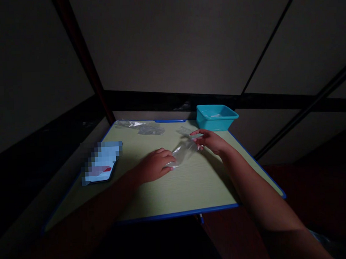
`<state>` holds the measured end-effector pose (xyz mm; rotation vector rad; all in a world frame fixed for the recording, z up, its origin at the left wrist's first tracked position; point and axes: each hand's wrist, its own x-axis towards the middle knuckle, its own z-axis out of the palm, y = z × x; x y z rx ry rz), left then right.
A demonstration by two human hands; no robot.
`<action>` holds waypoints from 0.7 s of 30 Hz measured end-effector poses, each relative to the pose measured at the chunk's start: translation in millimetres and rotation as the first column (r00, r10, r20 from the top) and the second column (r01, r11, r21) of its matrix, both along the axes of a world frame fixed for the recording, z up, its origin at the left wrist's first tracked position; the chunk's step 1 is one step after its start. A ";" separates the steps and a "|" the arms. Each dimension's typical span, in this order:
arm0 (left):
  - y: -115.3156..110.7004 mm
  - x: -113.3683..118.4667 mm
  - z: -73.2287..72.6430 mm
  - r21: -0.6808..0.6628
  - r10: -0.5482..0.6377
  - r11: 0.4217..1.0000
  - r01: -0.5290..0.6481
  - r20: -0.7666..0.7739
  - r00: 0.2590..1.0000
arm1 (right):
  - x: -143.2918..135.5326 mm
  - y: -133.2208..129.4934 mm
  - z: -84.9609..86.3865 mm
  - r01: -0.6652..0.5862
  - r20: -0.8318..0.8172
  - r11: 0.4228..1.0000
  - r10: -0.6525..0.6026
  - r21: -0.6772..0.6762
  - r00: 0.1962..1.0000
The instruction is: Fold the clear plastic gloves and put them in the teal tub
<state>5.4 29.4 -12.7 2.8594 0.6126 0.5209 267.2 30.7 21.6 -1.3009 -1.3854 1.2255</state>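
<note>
A clear plastic bag (183,151) stretches between my two hands, just over the middle of the table. My left hand (156,164) grips its near left end, fingers closed on the film. At the far right end, my right hand (206,140) pinches the bag between thumb and fingers. Behind it, another piece of clear plastic (183,130) lies on the tabletop; whether it joins the held bag I cannot tell.
The small table (176,195) has a blue edge. A turquoise basket (217,123) stands at its back right corner, with something pale inside. Crumpled clear plastic bags (150,130) lie along the back left. A lit phone (102,164), partly blurred, rests at the left. Walls enclose the back and left.
</note>
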 end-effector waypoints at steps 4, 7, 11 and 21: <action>-1.9 3.2 0.5 0.007 0.002 1.000 -0.001 -0.020 1.000 | -6.7 -1.6 -0.2 -0.007 -0.109 0.996 0.017 0.085 0.994; -1.6 4.2 -0.5 0.017 0.007 1.000 -0.007 -0.020 1.000 | -14.5 -3.5 -1.8 -0.038 -0.135 0.993 0.053 0.113 0.989; -1.0 3.5 -2.9 0.038 0.038 0.999 -0.037 -0.017 0.999 | -20.0 -5.7 -4.5 -0.031 -0.022 0.995 0.033 0.098 0.999; 0.0 2.2 -3.1 0.042 0.006 0.999 -0.005 -0.037 0.999 | -23.7 -10.7 3.6 0.131 0.133 0.962 -0.101 -0.238 0.986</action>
